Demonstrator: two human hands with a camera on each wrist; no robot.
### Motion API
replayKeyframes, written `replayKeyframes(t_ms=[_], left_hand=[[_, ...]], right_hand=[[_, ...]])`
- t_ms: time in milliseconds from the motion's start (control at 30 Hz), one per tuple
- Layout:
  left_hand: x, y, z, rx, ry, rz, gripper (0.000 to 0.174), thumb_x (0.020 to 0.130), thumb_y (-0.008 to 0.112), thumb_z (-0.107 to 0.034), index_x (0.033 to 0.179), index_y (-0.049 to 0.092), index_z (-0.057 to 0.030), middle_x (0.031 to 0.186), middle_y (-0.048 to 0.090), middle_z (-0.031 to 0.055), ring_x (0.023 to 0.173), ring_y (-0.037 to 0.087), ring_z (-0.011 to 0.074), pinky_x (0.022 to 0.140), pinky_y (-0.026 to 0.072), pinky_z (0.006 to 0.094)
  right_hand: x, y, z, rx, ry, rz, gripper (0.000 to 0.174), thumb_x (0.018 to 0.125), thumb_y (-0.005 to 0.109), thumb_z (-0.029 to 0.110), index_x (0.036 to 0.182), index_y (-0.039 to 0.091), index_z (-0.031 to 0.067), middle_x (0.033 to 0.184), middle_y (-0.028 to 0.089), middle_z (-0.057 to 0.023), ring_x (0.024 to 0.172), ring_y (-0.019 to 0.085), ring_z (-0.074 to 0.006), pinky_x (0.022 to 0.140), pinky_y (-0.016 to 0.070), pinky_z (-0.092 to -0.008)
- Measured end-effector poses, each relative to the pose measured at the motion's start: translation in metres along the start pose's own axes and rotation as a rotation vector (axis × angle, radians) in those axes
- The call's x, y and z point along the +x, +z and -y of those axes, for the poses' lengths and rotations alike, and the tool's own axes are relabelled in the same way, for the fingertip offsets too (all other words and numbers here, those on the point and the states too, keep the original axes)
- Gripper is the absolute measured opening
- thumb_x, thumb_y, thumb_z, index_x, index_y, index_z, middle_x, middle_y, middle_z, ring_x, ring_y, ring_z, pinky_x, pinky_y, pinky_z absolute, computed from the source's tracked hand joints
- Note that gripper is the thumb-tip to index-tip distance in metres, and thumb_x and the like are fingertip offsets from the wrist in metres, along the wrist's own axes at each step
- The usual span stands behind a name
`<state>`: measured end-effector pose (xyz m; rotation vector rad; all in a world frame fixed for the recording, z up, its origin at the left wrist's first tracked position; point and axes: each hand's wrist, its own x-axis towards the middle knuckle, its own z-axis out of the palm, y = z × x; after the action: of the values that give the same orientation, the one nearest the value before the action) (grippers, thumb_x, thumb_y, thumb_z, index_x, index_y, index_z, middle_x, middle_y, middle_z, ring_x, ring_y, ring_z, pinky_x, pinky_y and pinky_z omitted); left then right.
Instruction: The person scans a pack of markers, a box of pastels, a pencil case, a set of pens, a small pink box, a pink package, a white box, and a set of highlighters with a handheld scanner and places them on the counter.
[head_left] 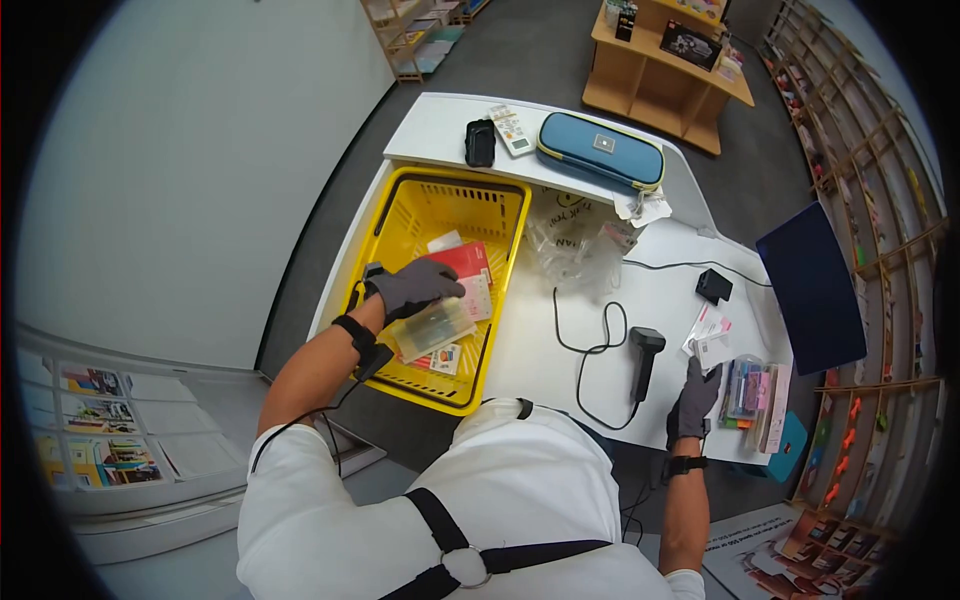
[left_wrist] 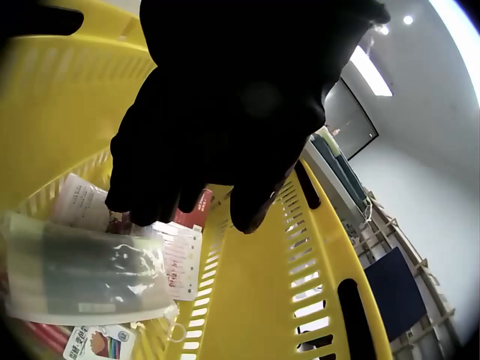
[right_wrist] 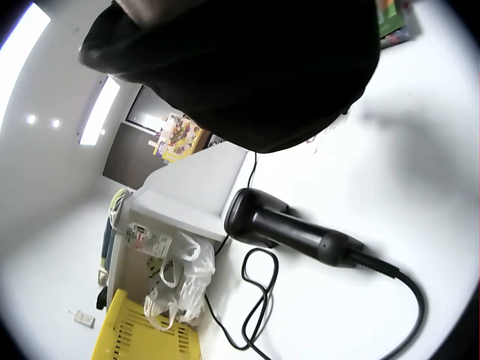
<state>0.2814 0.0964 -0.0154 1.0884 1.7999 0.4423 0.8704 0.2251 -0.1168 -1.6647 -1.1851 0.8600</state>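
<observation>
My left hand (head_left: 415,287), in a grey glove, reaches over the yellow basket (head_left: 507,290). Its fingers hang loosely, thumb apart, close above the contents. Under it lie a clear pouch with a pale edge (left_wrist: 90,270), a red packet (head_left: 463,260), a pink-and-white card pack (head_left: 476,298) and a pack with a colourful picture (left_wrist: 101,343). My right hand (head_left: 693,402), gloved too, is low over the white table, its extended fingertips at the lower edge of a small white packet (head_left: 714,350). A pink-and-white packet (head_left: 710,322) lies just beyond. In the right wrist view the dark glove hides its fingertips.
A black barcode scanner (head_left: 645,360) with a looping cable lies mid-table. Packaged pens (head_left: 748,392) are stacked right of my right hand. Plastic bags (head_left: 575,245) sit beside the basket. A blue pencil case (head_left: 600,150) rests on the raised ledge; a dark monitor (head_left: 812,285) stands right.
</observation>
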Motion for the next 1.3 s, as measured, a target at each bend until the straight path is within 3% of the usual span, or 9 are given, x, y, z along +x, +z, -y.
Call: replayKeyframes(t_ms=[200,300,333,433,533,833,1133,1233,1300], left_hand=[[-0.014,0.039,-0.018,0.77,0.001,0.028,0.106,0.071,0.089,-0.059,0.147,0.06,0.0081,0.121,0.075,0.0222,0.108,0.075,0.0356,0.093,0.0611,0.0515],[-0.018,0.056,-0.021,1.126,0.034,-0.067,0.127,0.068,0.094,-0.051,0.162,0.035,0.0126,0.115,0.075,0.0245,0.106,0.076,0.0347,0.085,0.0608,0.0499],[-0.019,0.058,-0.026,1.122,0.039,-0.065,0.127,0.068,0.094,-0.051,0.162,0.035,0.0126,0.115,0.075,0.0245,0.106,0.076,0.0347,0.085,0.0608,0.0499],[-0.026,0.06,-0.042,1.046,-0.106,0.072,0.139,0.067,0.095,-0.05,0.166,0.021,0.0154,0.116,0.074,0.0237,0.105,0.076,0.0364,0.081,0.0599,0.0534],[-0.023,0.066,-0.032,1.081,-0.09,0.067,0.14,0.068,0.095,-0.05,0.166,0.019,0.0157,0.117,0.075,0.0224,0.102,0.076,0.0365,0.08,0.0598,0.0533],[0.006,0.076,-0.018,1.208,-0.131,0.106,0.122,0.077,0.088,-0.038,0.165,0.024,0.0165,0.116,0.075,0.0203,0.1,0.077,0.0354,0.079,0.0593,0.0513],[0.014,0.076,-0.002,1.189,-0.037,-0.015,0.107,0.079,0.083,-0.024,0.163,0.03,0.0154,0.114,0.075,0.0221,0.101,0.076,0.0381,0.083,0.0586,0.0528],[0.019,0.073,-0.007,1.253,0.031,-0.1,0.102,0.078,0.083,-0.021,0.161,0.034,0.0135,0.113,0.075,0.0224,0.101,0.075,0.0395,0.084,0.0585,0.0529],[0.024,0.067,-0.012,1.201,0.044,-0.097,0.102,0.078,0.084,-0.022,0.16,0.035,0.0134,0.112,0.075,0.023,0.101,0.075,0.0396,0.085,0.0585,0.0522]], right_hand=[[-0.046,0.013,0.032,-0.102,0.123,0.21,0.089,0.095,0.084,0.025,0.161,0.039,-0.0127,0.133,0.069,-0.0208,0.11,0.068,-0.0231,0.093,0.0565,-0.0382],[-0.048,0.024,-0.018,-0.384,-0.266,0.105,0.097,0.089,0.088,0.032,0.16,0.04,-0.0149,0.122,0.073,-0.0222,0.098,0.071,-0.0218,0.087,0.0582,-0.035],[-0.049,0.022,-0.01,-0.388,-0.267,0.103,0.097,0.089,0.088,0.032,0.16,0.04,-0.0149,0.122,0.073,-0.0222,0.098,0.071,-0.0218,0.087,0.0582,-0.035],[-0.068,0.022,0.06,-0.2,0.239,0.361,0.106,0.083,0.09,0.04,0.159,0.041,-0.0153,0.113,0.076,-0.0239,0.093,0.074,-0.0252,0.085,0.0592,-0.0371],[-0.06,0.031,0.008,-0.328,0.106,0.341,0.107,0.08,0.09,0.041,0.158,0.042,-0.0162,0.11,0.077,-0.0239,0.092,0.075,-0.0265,0.085,0.0597,-0.0384],[-0.049,0.052,0.046,-0.3,0.092,0.488,0.079,0.077,0.088,0.036,0.142,0.064,-0.0026,0.108,0.079,-0.0187,0.097,0.076,-0.0303,0.086,0.06,-0.0432],[-0.046,0.067,0.029,-0.271,-0.117,0.411,0.062,0.078,0.082,0.03,0.132,0.069,0.0021,0.107,0.08,-0.0161,0.095,0.077,-0.0305,0.085,0.0597,-0.045],[-0.032,0.071,-0.001,-0.35,-0.032,0.427,0.042,0.083,0.078,0.026,0.116,0.071,0.0003,0.082,0.072,-0.0099,0.067,0.069,-0.0227,0.061,0.0557,-0.0399],[-0.031,0.071,-0.012,-0.333,-0.007,0.435,0.04,0.083,0.077,0.026,0.113,0.07,0.0002,0.081,0.072,-0.0103,0.066,0.069,-0.0227,0.06,0.0554,-0.04]])
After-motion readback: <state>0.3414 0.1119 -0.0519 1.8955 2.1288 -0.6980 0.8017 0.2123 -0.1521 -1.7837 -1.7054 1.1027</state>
